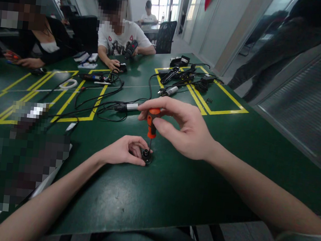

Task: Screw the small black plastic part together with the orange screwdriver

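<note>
My right hand [186,128] grips an orange and black screwdriver [152,129] by its handle, thumb on one side and fingers over the top. The screwdriver stands nearly upright, its thin shaft pointing down at a small round black part [146,157] on the table. My left hand [125,150] pinches that part from the left between thumb and fingers, holding it against the green surface. The exact spot where the tip meets the part is too small to make out.
The green table [107,202] carries yellow tape outlines [226,111]. Black cables [110,110] and a silver-and-black connector [132,107] lie beyond my hands. More black parts and cords [181,77] sit at the back right. Co-workers sit across the table; another person stands at right.
</note>
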A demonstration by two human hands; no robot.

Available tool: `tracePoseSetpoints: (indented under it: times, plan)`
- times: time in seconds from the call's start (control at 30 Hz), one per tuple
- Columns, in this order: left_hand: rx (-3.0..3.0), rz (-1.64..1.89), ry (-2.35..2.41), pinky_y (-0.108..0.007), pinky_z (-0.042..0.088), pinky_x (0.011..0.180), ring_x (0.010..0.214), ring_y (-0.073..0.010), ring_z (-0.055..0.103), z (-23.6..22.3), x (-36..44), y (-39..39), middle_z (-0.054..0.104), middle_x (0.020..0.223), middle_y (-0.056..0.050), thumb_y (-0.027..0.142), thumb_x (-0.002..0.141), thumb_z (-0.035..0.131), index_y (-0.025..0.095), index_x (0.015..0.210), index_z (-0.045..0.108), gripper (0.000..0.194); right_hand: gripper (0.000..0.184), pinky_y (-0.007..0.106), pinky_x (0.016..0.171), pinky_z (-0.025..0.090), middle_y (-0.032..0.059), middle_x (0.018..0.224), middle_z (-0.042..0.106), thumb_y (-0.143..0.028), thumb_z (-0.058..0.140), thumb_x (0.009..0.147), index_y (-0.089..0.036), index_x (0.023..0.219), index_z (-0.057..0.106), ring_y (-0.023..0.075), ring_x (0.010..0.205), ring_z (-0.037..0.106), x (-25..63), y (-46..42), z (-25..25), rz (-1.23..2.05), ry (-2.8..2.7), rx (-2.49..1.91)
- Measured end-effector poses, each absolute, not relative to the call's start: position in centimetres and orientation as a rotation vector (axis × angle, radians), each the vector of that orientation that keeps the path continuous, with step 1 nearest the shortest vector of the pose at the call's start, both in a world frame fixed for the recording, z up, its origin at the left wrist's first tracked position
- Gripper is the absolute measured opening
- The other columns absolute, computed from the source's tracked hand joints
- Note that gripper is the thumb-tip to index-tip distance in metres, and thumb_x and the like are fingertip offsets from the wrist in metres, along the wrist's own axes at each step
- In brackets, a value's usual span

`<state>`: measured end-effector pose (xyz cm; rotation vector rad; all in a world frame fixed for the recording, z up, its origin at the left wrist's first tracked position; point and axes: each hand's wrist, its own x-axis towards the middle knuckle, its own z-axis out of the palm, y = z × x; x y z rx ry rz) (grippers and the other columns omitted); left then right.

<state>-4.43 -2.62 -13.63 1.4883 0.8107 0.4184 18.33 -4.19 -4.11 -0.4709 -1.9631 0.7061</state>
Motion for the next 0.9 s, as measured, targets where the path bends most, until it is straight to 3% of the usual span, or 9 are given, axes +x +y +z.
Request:
tracePoseSetpoints:
  times: [0.1, 0.2, 0.33, 0.53, 0.77, 0.9]
  plan:
    - [1.464, 0.312, 0.807, -0.022, 0.058, 0.071, 0.073, -0.0151, 0.076, -13.4, -4.8, -2.2, 0.082, 0.091, -0.008, 0.026, 0.072, 0.093, 0.011, 0.113, 0.074, 0.048, 0.026, 0.030, 0.082, 0.058, 0.0077, 0.107, 0.075, -0.011, 0.055, 0.096, -0.013, 0.116, 0.072, 0.0166, 0.094, 0.070, 18.3, -4.0, -4.2, 0.697, -1.966, -0.456]
    - [1.447, 0.243, 0.789, -0.022, 0.058, 0.072, 0.075, -0.0171, 0.078, -13.2, -5.2, -1.7, 0.082, 0.082, -0.010, 0.032, 0.078, 0.090, 0.009, 0.109, 0.077, 0.041, 0.021, 0.030, 0.083, 0.057, 0.0068, 0.108, 0.074, -0.016, 0.061, 0.097, -0.016, 0.114, 0.074, 0.0170, 0.097, 0.068, 18.2, -3.9, -4.2, 0.598, -1.976, -0.459]
    - [1.393, 0.235, 0.787, -0.021, 0.058, 0.070, 0.074, -0.0170, 0.078, -13.3, -5.3, -1.4, 0.082, 0.082, -0.011, 0.035, 0.071, 0.094, 0.009, 0.096, 0.080, 0.038, 0.021, 0.032, 0.083, 0.058, 0.0057, 0.107, 0.072, -0.020, 0.063, 0.098, -0.019, 0.115, 0.075, 0.0169, 0.096, 0.067, 18.2, -3.9, -4.2, 0.533, -1.971, -0.490]
    - [1.374, 0.235, 0.790, -0.022, 0.057, 0.067, 0.070, -0.0156, 0.075, -13.2, -5.0, -1.3, 0.081, 0.079, -0.010, 0.039, 0.067, 0.097, 0.010, 0.087, 0.082, 0.038, 0.031, 0.030, 0.083, 0.059, 0.0067, 0.111, 0.074, -0.017, 0.055, 0.101, -0.016, 0.129, 0.069, 0.0161, 0.099, 0.070, 18.1, -4.1, -4.2, 0.697, -2.003, -0.445]
    - [1.485, 0.237, 0.735, -0.027, 0.059, 0.076, 0.077, -0.0164, 0.074, -12.9, -5.5, -0.9, 0.081, 0.086, -0.011, 0.044, 0.082, 0.085, 0.010, 0.103, 0.082, 0.040, 0.033, 0.030, 0.084, 0.060, 0.0081, 0.115, 0.074, -0.014, 0.051, 0.101, -0.015, 0.129, 0.068, 0.0160, 0.101, 0.070, 18.1, -4.2, -4.5, 0.731, -1.991, -0.428]
    - [1.546, 0.340, 0.691, -0.026, 0.057, 0.077, 0.078, -0.0145, 0.070, -13.1, -5.1, -1.9, 0.077, 0.091, -0.007, 0.038, 0.075, 0.089, 0.013, 0.105, 0.075, 0.041, 0.026, 0.032, 0.083, 0.060, 0.0068, 0.110, 0.070, -0.023, 0.068, 0.096, -0.018, 0.120, 0.073, 0.0174, 0.099, 0.067, 18.1, -4.0, -4.5, 0.545, -1.987, -0.445]
